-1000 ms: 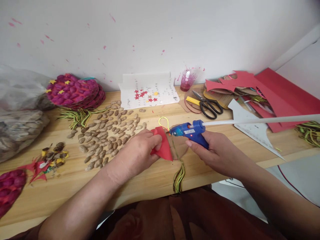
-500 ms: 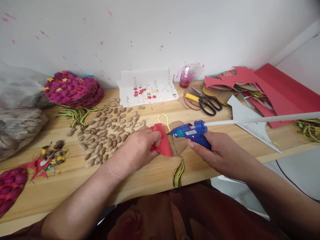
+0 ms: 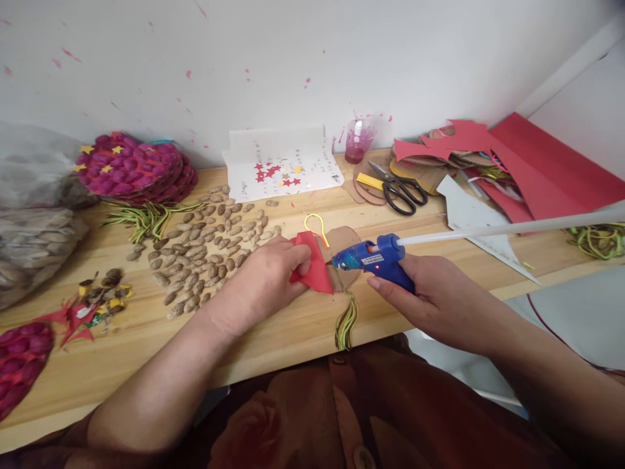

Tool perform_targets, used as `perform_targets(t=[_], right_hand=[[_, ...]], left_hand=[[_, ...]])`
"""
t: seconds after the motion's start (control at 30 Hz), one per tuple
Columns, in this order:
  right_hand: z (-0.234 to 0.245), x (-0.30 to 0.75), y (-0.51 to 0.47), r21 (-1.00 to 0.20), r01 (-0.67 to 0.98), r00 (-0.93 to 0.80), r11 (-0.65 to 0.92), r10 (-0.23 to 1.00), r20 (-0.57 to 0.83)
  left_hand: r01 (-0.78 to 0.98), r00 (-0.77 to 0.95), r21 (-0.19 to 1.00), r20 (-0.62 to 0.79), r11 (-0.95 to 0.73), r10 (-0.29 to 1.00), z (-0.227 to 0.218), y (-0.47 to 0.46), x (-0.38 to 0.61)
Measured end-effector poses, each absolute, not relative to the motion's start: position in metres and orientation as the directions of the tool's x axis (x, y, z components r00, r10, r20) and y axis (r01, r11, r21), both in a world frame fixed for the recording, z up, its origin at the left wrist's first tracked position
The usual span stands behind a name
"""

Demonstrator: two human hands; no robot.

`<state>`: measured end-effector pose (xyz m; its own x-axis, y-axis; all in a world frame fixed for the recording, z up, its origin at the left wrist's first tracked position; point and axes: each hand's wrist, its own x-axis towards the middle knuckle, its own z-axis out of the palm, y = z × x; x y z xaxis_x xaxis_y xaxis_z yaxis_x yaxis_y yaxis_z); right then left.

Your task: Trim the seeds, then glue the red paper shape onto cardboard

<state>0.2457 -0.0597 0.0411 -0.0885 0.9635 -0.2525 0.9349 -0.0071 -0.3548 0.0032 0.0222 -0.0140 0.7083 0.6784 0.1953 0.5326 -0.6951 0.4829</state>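
The left hand (image 3: 263,281) is pinching a piece of red paper (image 3: 312,268). Its fingers are shut tight on the paper's left edge. It is lifting that edge a bit, so the paper is tilting over a brown card shape (image 3: 344,238) that is lying flat on the tabletop (image 3: 293,329).

The right hand (image 3: 432,301) is wrapping around the handle of a blue glue gun (image 3: 378,259) and is closed firmly on it. The gun's tip is pointing left, right at the red paper's edge and over the brown card shape. I cannot tell if the tip is touching. A small red light is glowing on the gun's side. A long white glue stick (image 3: 508,229) is poking out of the back of the gun, toward the right.

A yellow loop (image 3: 316,225) is sticking out from the top of the card shape. A bunch of green and yellow strings (image 3: 346,322) is hanging from its bottom, over the tabletop's front edge.

Lots of peanuts (image 3: 209,254) are lying spread out just beside the left hand. Black scissors (image 3: 398,190) are lying behind the glue gun. A white sheet with little stars (image 3: 280,166) is lying by the wall, next to a pink cup (image 3: 358,140). Red sheets (image 3: 537,176) are piling up at the far right. Round pink crafts (image 3: 131,169) are stacking up at the far left.
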Motion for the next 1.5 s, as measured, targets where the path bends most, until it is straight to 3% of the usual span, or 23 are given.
perform_targets(t=[0.2,0.77,1.13,1.5], right_hand=[[0.043,0.246,-0.071,-0.333,0.942,-0.08,-0.037,0.941,-0.33],[0.054,0.239,-0.089,-0.268,0.963,-0.088,-0.004,0.94,-0.329],[0.05,0.245,-0.095,-0.323,0.946,-0.076,-0.034,0.944,-0.322],[0.05,0.244,-0.097,-0.334,0.942,-0.083,-0.037,0.938,-0.337]], left_hand=[[0.535,0.718,0.474,0.181,-0.699,0.672,-0.014,0.023,0.003],[0.575,0.706,0.436,0.164,-0.692,0.689,-0.013,0.02,0.003],[0.538,0.714,0.5,0.159,-0.679,0.682,-0.015,0.02,0.003],[0.56,0.698,0.475,0.172,-0.679,0.695,-0.014,0.018,0.004]])
